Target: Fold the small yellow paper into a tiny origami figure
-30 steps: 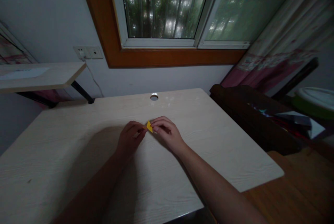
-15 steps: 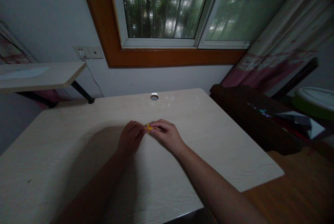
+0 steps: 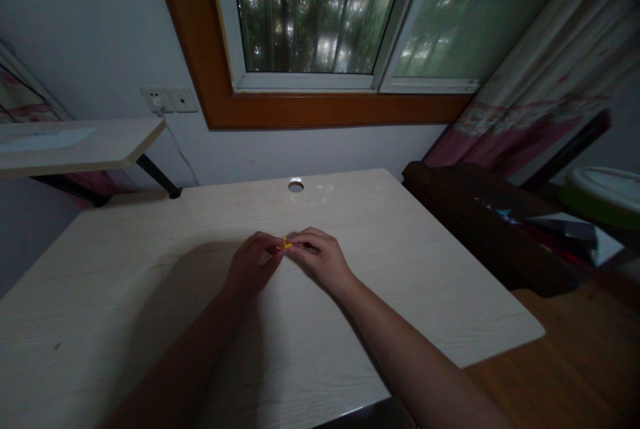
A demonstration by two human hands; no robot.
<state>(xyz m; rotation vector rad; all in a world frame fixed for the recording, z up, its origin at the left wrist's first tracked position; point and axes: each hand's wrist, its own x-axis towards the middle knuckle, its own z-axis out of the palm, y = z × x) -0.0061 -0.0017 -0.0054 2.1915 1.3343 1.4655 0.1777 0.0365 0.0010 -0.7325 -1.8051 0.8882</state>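
Observation:
Between my fingertips, above the middle of the desk, is a small yellow piece (image 3: 287, 245), thin and knotted-looking; its exact kind is too small to make out. My left hand (image 3: 251, 265) pinches it from the left with thumb and forefinger. From the right, my right hand (image 3: 323, 257) grips its other side in the same way. The fingertips of both hands nearly meet and cover most of the piece.
The pale wood desk (image 3: 420, 282) has a round cable hole (image 3: 296, 186) near its back edge. A raised shelf (image 3: 100, 149) on black legs stands at the left. Beyond the right edge are dark furniture (image 3: 480, 229) and a green-sided container (image 3: 600, 195).
My left fingers have moved slightly right and closed over more of the yellow piece, so less of it shows. The right hand has barely shifted.

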